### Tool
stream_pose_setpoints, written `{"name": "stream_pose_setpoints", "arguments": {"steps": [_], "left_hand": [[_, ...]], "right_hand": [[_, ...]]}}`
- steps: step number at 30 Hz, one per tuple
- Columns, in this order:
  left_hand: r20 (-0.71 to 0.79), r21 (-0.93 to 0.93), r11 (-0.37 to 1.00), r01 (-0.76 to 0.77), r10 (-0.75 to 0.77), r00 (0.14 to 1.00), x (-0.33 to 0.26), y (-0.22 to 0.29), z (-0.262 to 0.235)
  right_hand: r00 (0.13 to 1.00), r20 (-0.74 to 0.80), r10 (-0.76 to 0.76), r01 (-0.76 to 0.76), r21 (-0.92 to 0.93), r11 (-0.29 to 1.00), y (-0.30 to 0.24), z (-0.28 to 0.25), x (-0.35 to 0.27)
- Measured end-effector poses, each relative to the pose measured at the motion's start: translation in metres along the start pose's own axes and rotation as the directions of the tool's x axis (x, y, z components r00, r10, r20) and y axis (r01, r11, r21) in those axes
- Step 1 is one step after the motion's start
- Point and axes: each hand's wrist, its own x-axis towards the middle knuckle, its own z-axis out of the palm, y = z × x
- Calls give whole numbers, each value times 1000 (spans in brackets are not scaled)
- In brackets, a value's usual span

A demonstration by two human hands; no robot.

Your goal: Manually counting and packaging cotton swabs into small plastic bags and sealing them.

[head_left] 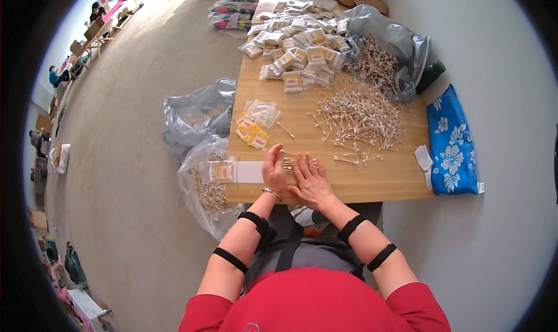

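My left hand (273, 170) and my right hand (312, 179) lie side by side, palms down, near the front edge of a wooden table (372, 184). Between their fingers is a small row of cotton swabs (289, 163), pressed flat against the table. A filled clear packet of swabs (221, 171) lies just left of my left hand, on a white strip. Beyond my hands is a loose scatter of cotton swabs (357, 120). Small yellow label cards (252, 132) and empty clear bags (263, 111) lie to the far left of my hands.
A heap of filled packets (296, 47) covers the far half of the table. A grey plastic bag (392, 56) full of swabs lies at the far right. Two plastic sacks (197, 120) stand on the floor at left. A blue flowered bag (450, 143) lies right.
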Motion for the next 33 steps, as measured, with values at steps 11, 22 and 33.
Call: {"name": "stream_pose_setpoints", "arguments": {"steps": [11, 22, 33], "left_hand": [[-3, -67, 997, -24, 24, 1000, 8, 7, -8], [105, 96, 995, -18, 8, 994, -18, 8, 5], [27, -105, 994, 1, 2, 1000, 17, -2, -1]], "right_hand": [[916, -334, 221, -68, 413, 908, 28, 3, 2], [794, -324, 514, 35, 868, 495, -5, 16, 26], [857, -351, 378, 11, 745, 667, 10, 15, 48]]}}
